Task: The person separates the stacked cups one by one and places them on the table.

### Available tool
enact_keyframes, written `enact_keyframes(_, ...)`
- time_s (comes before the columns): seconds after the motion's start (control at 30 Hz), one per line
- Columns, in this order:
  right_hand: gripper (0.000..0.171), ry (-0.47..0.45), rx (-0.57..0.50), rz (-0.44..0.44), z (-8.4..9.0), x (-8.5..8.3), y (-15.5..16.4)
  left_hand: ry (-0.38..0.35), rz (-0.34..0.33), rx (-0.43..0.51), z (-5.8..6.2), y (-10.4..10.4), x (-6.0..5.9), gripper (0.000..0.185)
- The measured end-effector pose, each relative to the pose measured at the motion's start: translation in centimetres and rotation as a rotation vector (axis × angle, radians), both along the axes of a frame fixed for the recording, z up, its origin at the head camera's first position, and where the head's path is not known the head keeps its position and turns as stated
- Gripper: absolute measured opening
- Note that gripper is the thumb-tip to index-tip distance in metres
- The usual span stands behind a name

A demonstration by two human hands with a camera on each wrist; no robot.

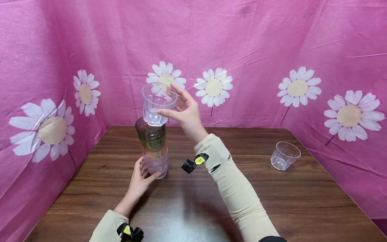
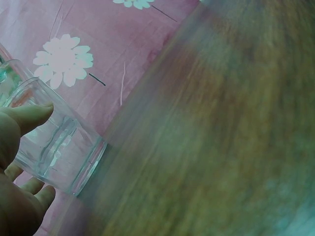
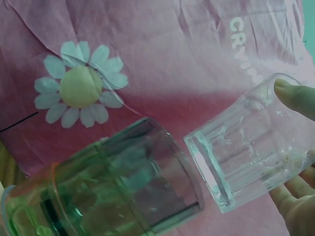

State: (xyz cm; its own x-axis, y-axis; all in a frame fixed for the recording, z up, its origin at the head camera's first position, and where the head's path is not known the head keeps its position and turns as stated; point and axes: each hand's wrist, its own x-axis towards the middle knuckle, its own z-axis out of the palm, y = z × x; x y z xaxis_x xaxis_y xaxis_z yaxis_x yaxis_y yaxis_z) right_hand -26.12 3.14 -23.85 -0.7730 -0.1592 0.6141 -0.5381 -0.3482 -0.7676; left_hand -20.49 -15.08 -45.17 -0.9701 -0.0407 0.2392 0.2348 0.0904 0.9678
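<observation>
Here I am with my right hand pinching a clear cup right above the stack of cups, thumb pressing one side, fingers curling round the other, and the right wrist view is showing a narrow gap between the cup's base and the stack's top rim! Down at the foot of the stack, my left hand is gripping the lowest part, thumb lying along one side and fingers wrapping the other. The stack itself is standing on the wooden table, and it's showing a smoky dark cup on top, green then orange beneath, and a pale see-through part at the bottom. Well to the right of the stack, a second clear cup is sitting upright all by itself! Behind the stack, a pink cloth is hanging, its white daisies showing on either side of my right hand
</observation>
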Motion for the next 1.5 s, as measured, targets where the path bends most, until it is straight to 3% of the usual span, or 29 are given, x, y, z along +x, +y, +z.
enact_keyframes(0.27,0.081,-0.026,-0.066,-0.041,0.1,-0.6,1.5,0.004,0.004,0.001,0.1,0.0,-0.1,0.082)
enact_keyframes(0.6,0.08,-0.056,-0.069,-0.093,-1.8,-1.6,3.6,0.002,0.008,-0.001,0.1,0.0,0.0,0.082)
enact_keyframes(1.5,0.082,-0.216,-0.003,-0.199,-9.8,-2.4,8.8,-0.012,-0.005,0.01,0.2,0.0,0.1,0.083)
